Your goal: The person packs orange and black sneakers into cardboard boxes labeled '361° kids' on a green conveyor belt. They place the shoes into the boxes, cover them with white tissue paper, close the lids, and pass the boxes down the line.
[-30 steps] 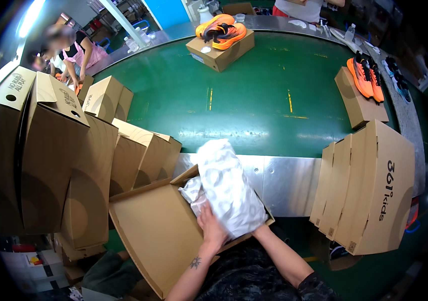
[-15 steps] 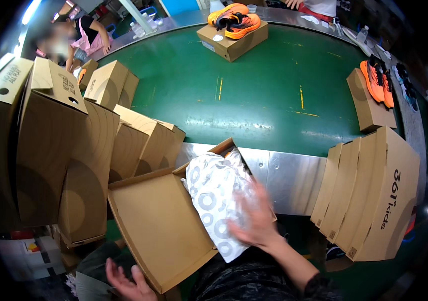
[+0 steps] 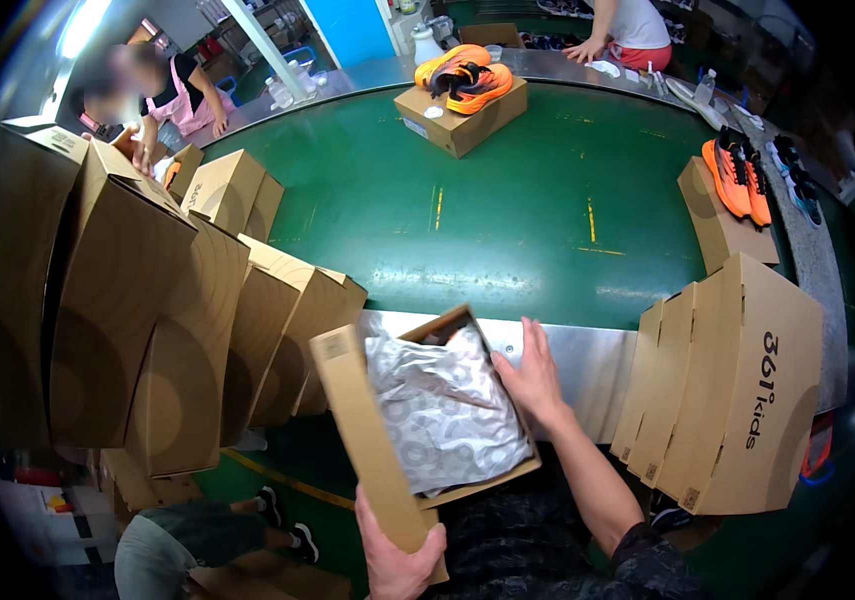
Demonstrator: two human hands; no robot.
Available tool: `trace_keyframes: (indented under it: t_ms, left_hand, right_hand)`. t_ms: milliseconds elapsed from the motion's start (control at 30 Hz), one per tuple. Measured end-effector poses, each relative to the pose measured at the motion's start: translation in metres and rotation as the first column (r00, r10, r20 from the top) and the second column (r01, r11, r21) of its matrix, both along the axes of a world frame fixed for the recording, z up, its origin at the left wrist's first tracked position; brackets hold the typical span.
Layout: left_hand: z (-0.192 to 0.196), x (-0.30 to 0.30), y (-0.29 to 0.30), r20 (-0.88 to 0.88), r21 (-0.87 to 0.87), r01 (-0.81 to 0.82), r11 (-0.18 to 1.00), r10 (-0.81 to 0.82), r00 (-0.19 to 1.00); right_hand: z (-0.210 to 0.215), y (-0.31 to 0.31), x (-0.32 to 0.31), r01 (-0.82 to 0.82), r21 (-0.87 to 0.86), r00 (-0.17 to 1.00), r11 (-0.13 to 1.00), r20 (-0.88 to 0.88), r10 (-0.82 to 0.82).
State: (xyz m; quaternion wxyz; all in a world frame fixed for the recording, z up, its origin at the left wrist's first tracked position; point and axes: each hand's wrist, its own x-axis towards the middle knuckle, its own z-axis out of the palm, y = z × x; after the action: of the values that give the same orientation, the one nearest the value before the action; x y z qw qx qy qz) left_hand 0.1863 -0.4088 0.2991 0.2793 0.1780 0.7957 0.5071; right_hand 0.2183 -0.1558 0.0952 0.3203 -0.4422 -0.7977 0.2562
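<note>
At lower centre, left hand (image 3: 397, 560) grips the lid (image 3: 372, 450); right hand (image 3: 530, 378) steadies the box (image 3: 487, 482) wall; close the lid slowly over the paper (image 3: 442, 410).

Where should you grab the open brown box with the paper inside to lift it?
Probably by its two long side walls, one hand each side. The open box is long and shallow, its lid standing up on the left, held by the left hand; the right hand rests on the right wall.

the person's 2 hands are bare: the left hand (image 3: 399, 560) and the right hand (image 3: 530, 377) wear no gloves, rings or watch. the right forearm is uncovered up to a short dark sleeve (image 3: 659, 560). the clothing below is dark with a speckled pattern.
</note>
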Motion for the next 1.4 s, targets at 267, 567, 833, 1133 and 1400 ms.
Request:
trace_keyframes:
  t_ms: [267,567,833,1133,1400]
  left_hand:
    - [-0.025,-0.023,0.044,-0.418,-0.385,0.570,0.726,-0.688,0.593]
    - [-0.137,-0.117,0.008,-0.312,-0.727,0.645,0.234,-0.950,-0.006]
    - [-0.166,-0.145,-0.010,-0.585,-0.609,0.467,0.641,-0.761,0.282]
    - [-0.269,-0.028,0.001,0.675,0.220,-0.600,0.769,0.324,0.663]
    - [-0.094,-0.132,0.059,0.883,0.319,-0.327,0.890,-0.153,0.445]
  right_hand:
    - [-0.029,-0.021,0.066,0.002,-0.583,0.997,0.813,-0.060,-0.046]
    - [0.090,-0.115,0.146,0.015,-0.575,0.886,0.818,-0.372,-0.278]
    - [0.062,0.045,-0.009,-0.070,0.365,0.959,0.929,0.282,-0.038]
    - [0.033,-0.008,0.033,-0.060,-0.646,0.924,0.761,0.252,0.287]
    - [0.228,0.015,0.015,-0.155,-0.463,0.825,0.873,0.425,0.372]
